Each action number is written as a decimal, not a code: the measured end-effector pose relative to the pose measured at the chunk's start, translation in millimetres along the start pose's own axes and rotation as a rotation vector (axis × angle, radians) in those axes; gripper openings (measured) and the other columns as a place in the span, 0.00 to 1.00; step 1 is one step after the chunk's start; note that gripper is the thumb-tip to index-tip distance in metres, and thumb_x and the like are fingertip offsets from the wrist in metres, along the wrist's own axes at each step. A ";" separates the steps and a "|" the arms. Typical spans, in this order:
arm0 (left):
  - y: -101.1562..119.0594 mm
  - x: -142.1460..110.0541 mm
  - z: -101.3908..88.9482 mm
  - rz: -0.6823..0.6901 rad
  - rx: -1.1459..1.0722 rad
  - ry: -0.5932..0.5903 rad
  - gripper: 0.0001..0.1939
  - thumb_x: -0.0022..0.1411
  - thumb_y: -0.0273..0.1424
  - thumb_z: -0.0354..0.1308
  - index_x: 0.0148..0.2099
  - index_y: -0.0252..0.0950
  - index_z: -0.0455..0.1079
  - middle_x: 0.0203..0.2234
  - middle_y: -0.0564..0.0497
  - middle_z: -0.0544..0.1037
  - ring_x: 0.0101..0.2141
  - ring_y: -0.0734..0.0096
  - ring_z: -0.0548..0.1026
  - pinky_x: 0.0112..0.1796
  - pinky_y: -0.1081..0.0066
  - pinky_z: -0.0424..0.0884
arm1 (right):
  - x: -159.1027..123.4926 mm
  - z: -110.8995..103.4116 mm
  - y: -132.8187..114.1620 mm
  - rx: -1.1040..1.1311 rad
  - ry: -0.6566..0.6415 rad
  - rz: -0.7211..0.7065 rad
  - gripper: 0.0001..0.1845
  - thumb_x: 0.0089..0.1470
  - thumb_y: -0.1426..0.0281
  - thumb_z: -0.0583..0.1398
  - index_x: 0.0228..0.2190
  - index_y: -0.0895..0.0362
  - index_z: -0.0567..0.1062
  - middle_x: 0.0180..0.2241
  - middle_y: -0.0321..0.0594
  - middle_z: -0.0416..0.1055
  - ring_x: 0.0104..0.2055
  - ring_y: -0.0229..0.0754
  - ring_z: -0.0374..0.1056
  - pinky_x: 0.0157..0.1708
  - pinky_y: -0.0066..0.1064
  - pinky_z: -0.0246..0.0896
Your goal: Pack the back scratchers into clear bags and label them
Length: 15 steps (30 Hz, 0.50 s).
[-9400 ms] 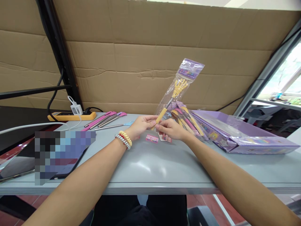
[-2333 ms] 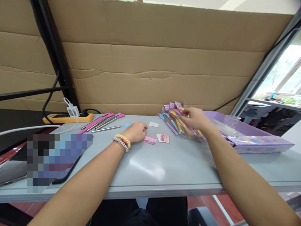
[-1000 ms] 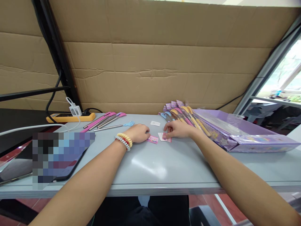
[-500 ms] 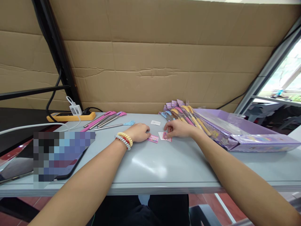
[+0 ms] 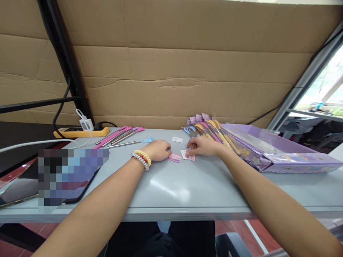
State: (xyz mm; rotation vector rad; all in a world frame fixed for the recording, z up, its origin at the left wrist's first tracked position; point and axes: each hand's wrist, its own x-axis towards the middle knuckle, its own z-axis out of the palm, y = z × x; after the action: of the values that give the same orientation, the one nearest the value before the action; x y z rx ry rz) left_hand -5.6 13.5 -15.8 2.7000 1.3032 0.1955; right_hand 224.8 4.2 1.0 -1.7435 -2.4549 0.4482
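My left hand (image 5: 159,150), with beaded bracelets at the wrist, rests on the grey table with its fingers curled. Its fingertips hold the left end of a small pink printed card (image 5: 175,158). To the right, my right hand (image 5: 203,146) has its thumb and fingers bent down onto another pink card (image 5: 192,157), which overlaps a white card (image 5: 183,153). Both of these lie flat on the table. Behind them, between my hands, sits a separate small white card (image 5: 177,139) with faint print. The undersides of my fingers are hidden.
Pink and blue hand-shaped back scratchers (image 5: 128,135) with metal rods lie at left. Several bagged ones (image 5: 211,130) lean against a purple box (image 5: 300,161) at right. A yellow power strip (image 5: 72,133), a white charger (image 5: 86,124) and a blurred-out phone (image 5: 80,191) are left; cardboard (image 5: 177,64) stands behind.
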 end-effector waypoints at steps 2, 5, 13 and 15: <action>-0.4 0.2 -1.6 -0.047 0.005 0.051 0.19 0.57 0.36 0.47 0.46 0.37 0.73 0.45 0.45 0.76 0.44 0.60 0.74 0.42 0.67 0.68 | 0.0 0.3 0.2 0.006 0.008 0.003 0.26 0.41 0.48 0.62 0.36 0.54 0.75 0.31 0.39 0.75 0.32 0.43 0.68 0.28 0.30 0.54; -3.6 0.1 -7.8 -0.245 0.076 0.252 0.17 0.56 0.31 0.46 0.43 0.35 0.74 0.41 0.42 0.78 0.40 0.57 0.75 0.38 0.64 0.69 | -0.4 0.5 0.2 0.005 0.009 0.001 0.28 0.39 0.48 0.63 0.36 0.55 0.75 0.32 0.40 0.75 0.33 0.43 0.68 0.28 0.30 0.54; -36.0 -9.4 -24.7 -0.691 0.226 0.347 0.17 0.53 0.30 0.52 0.43 0.31 0.74 0.38 0.35 0.77 0.44 0.51 0.74 0.40 0.60 0.69 | -0.4 0.3 0.5 0.004 0.003 0.009 0.29 0.38 0.48 0.64 0.37 0.55 0.74 0.33 0.40 0.75 0.34 0.44 0.68 0.29 0.30 0.55; -45.7 -9.9 -23.3 -0.723 0.209 0.282 0.17 0.55 0.32 0.52 0.45 0.33 0.74 0.38 0.35 0.77 0.43 0.52 0.74 0.40 0.61 0.68 | -0.1 0.3 0.5 -0.007 0.005 0.009 0.28 0.38 0.48 0.63 0.37 0.54 0.74 0.33 0.39 0.75 0.34 0.44 0.68 0.29 0.30 0.55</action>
State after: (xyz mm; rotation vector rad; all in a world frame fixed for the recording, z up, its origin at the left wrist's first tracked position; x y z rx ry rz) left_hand -50.9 35.5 -1.7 2.1993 2.3921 0.3765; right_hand 225.2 4.2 0.6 -1.7564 -2.4500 0.4360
